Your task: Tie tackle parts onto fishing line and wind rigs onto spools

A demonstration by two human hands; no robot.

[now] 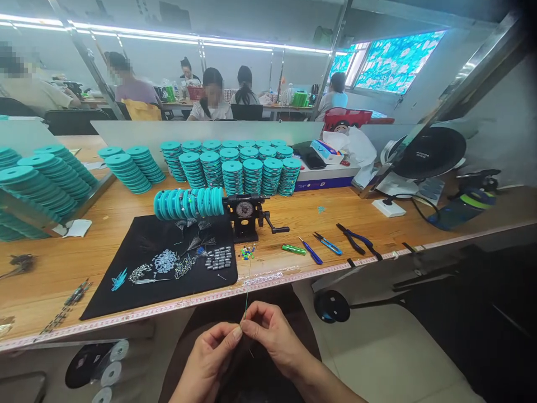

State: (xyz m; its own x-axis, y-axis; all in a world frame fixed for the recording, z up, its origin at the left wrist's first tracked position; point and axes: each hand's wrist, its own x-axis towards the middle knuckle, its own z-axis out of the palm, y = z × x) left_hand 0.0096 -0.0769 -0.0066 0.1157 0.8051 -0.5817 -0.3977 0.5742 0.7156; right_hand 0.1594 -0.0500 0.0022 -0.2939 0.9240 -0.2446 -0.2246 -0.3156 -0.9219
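Long, brightly lit workshop, with co-workers (212, 95) bent over benches beyond a low divider and a window (398, 61) covered in blue floral film off to the right. Up front, a wooden workbench (293, 215) with a tape measure (260, 278) stuck along its near edge, probably so lengths can be checked right beside the hands. Behind that, teal spools (235, 173) stacked on edge in long leaning rows, seemingly kept close for easy reach. More teal spools (188, 202) sit threaded on the rod of a hand-crank winder (247, 215), with the crank handle turned toward the open side of the bench. Left of the winder, a black mat (100, 302) holding sorted little piles of grey sinkers (220, 258) and other tiny parts (dark fabric keeps those small bits from rolling away and makes them easy to spot, at a guess). Colored beads (247, 253) just off the mat, then pliers (354, 238) and snips (327, 243) laid out in a loose row.

Below the bench edge, over the lap, left hand (207, 364) and right hand (272, 341) close together, thumbs and forefingers pressed onto a thin green line (248, 285), which rises from the pinch toward the bench.
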